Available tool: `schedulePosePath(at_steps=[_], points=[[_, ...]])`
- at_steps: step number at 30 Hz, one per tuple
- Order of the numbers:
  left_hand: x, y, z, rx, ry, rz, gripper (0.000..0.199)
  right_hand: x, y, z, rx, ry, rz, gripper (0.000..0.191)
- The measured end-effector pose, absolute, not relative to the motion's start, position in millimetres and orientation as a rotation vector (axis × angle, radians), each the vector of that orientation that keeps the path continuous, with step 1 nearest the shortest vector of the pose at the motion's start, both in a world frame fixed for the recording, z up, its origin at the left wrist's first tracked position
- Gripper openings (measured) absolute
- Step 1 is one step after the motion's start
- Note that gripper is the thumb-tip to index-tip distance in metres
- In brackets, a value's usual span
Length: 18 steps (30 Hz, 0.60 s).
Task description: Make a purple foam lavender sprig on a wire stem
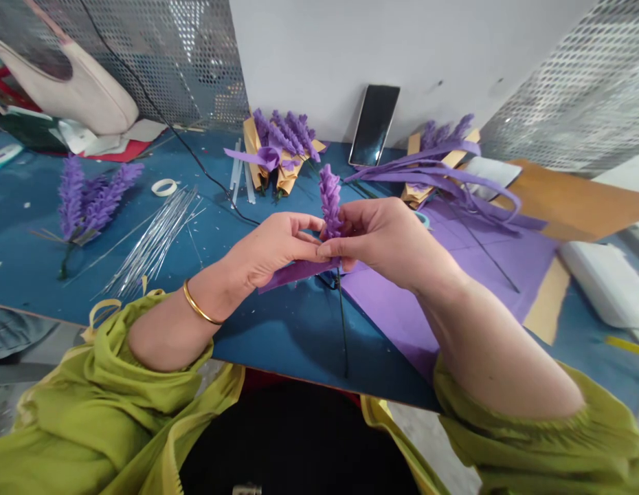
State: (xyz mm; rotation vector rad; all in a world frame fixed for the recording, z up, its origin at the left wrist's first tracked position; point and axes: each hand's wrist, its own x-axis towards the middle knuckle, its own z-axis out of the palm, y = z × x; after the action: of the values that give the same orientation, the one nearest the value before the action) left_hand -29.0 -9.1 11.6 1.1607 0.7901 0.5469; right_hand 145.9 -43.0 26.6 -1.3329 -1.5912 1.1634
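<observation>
- Holding up one purple flower (330, 196) between both hands, above the near middle of the blue table (293, 337).
- Standing nearly upright, slim, with small curled loops packed closely in tiers up to a rounded tip; brighter and pinker than the deeper purple bunch (95, 199) at left.
- Dropping from the base, a thin dark green stem (343, 323), almost straight, towards the near edge.
- Reaching out to the left below the fingers, a flat purple strip (288, 274), smooth and plain.
- With the left hand (286, 247), pinching at the flower's base, thumb and forefinger closed together.
- With the right hand (384, 237), clamping the lower flower from the right, thumb across the front, fingers curled behind.
- To the left, lying in a loose fan, silvery wires (154, 240), with a pale tape roll (164, 187) just beyond.
- At the far side, near the wall, wrapped flowers (293, 137) and a phone (374, 127) leaning back.
- To the right, spread flat, a purple sheet (396, 316), with long curling ribbons (453, 165) over its far part.
</observation>
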Motion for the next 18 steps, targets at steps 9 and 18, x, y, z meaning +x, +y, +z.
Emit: schedulePosePath(at_steps=[9,18], points=[[-27.6,-9.2,13.6,1.162,0.795,0.572,0.028,149.3,-41.0,25.1,-1.280,-1.563,1.182,0.026],[-28.4,-9.8,8.9,1.240,0.736,0.634,0.029,152.5,-37.3,23.7,-1.193,-1.515,1.308,0.026]])
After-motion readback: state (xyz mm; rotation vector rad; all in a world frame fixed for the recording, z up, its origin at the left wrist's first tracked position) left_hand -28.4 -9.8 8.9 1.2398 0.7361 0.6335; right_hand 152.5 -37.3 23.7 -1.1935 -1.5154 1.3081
